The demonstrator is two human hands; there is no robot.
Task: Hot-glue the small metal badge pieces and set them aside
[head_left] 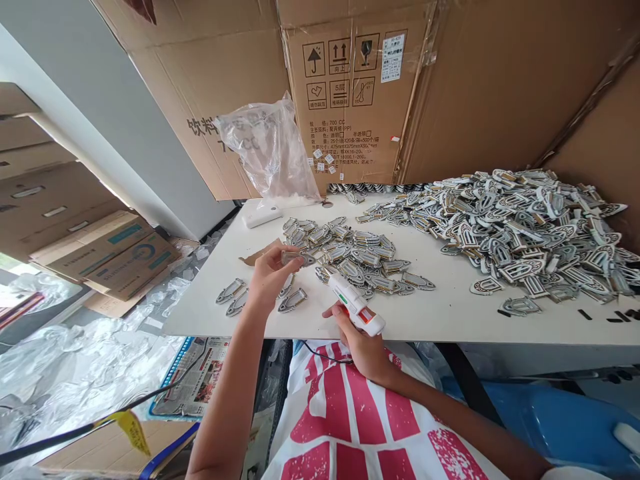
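Note:
My left hand point(270, 275) pinches a small grey pointed frame-shaped piece point(301, 257) between thumb and fingers, above the white table. In my right hand point(369, 355) is a white glue gun point(354, 305) with a green label and an orange-red part; its nozzle points up and left, toward the held piece, apart from it. A heap of similar grey pieces point(355, 257) lies just beyond both hands. Several more loose pieces point(293, 300) rest under and left of my left hand. A torn bit of brown cardboard point(260, 254) lies behind that hand.
A large pile of the pieces point(505, 227) covers the table's right side. Cardboard walls point(360, 100) stand at the back, with a clear plastic bag point(275, 150) and a white oblong object point(263, 217) before them. Small black strips point(620, 317) lie at right. A black cord point(325, 357) crosses my lap.

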